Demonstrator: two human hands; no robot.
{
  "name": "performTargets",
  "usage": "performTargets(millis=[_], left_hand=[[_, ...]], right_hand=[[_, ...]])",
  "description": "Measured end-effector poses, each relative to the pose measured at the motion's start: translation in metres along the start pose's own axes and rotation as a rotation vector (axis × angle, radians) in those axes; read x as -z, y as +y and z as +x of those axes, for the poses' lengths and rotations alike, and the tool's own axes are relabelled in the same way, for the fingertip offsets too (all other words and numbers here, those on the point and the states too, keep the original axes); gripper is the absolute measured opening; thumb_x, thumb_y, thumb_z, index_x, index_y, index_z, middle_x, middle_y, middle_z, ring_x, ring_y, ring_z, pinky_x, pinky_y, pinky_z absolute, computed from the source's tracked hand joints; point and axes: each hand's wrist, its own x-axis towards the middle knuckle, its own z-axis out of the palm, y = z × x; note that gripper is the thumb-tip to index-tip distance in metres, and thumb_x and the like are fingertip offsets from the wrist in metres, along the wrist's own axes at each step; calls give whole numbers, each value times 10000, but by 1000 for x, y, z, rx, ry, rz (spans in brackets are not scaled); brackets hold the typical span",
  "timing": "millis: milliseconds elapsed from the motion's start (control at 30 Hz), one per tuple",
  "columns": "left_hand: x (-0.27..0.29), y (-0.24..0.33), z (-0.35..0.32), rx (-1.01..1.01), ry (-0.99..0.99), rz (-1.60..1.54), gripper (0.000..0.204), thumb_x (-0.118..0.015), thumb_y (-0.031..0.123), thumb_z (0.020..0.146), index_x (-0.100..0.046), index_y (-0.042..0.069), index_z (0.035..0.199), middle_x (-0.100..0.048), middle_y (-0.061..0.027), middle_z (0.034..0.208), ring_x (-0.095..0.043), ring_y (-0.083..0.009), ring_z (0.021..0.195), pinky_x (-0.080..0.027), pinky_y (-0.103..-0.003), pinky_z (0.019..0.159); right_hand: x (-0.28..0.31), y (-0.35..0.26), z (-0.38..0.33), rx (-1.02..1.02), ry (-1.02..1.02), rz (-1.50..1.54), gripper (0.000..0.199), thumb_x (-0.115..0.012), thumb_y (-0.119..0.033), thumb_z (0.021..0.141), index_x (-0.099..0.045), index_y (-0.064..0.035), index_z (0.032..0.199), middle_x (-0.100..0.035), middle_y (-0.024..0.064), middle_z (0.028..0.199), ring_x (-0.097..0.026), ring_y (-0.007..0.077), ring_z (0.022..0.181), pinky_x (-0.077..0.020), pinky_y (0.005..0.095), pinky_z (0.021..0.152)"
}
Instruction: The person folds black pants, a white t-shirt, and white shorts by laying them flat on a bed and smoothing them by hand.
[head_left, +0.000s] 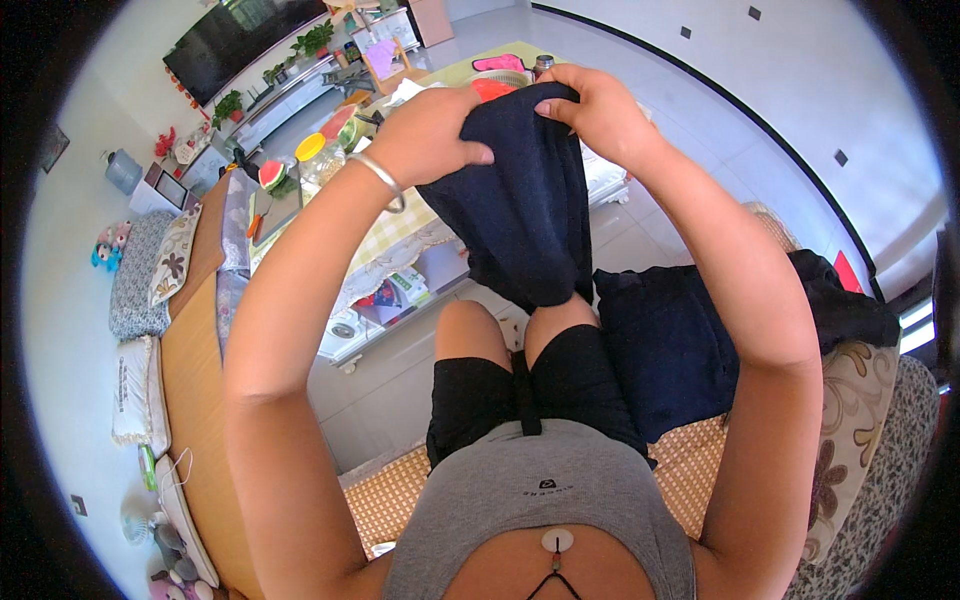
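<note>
A dark navy garment (525,200) hangs in front of me, its lower end by my knees. Its exact kind is hard to make out. My left hand (432,130) grips its upper left edge, with the thumb lying on the near side. On the other upper corner my right hand (600,115) pinches the cloth between thumb and fingers. Beside my right thigh more dark clothing (660,340) lies on the woven seat (690,475).
Beyond the garment stands a table (400,235) with a checked cloth. It carries a yellow-lidded jar (318,155), cut watermelon (272,175) and an orange-handled knife (254,226). A wooden bench (190,400) with cushions runs along the left. Patterned cushions (850,420) lie at right.
</note>
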Motion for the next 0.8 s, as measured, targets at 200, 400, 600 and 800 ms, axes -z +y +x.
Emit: performTargets(millis=[200,400,600,800], left_hand=[[13,-19,38,37,-30,61,439,-727,325,700,-658,-18,965,-632,-239,958,-593,-401,941,-470,-427,843],[36,-31,88,253,-2,-262,362,-722,182,748,-663,-11,1048,-692,-137,929,-663,-238,783,-510,-329,753],[46,-14,151,-46,-113,444,425,-713,342,754,-680,-20,976,-646,-228,1019,-616,-377,970,-480,-380,871],[118,77,139,398,196,-976,286,-649,125,829,-612,-126,961,-658,-204,877,-646,-330,849,-535,-424,741]], right_hand=[[8,14,-1,-148,248,125,297,-666,-169,828,-596,-3,1064,-649,149,887,-628,240,823,-500,328,715],[-8,31,-91,-527,224,358,204,-573,-223,914,-601,-22,890,-580,9,688,-525,89,565,-448,240,541],[-131,20,-212,-654,-985,786,315,-600,-196,879,-572,-54,1160,-648,74,990,-626,152,776,-517,290,644],[-207,-27,-205,-652,-1035,716,645,-639,-189,848,-339,-63,1404,-569,120,1203,-601,188,903,-523,330,744]])
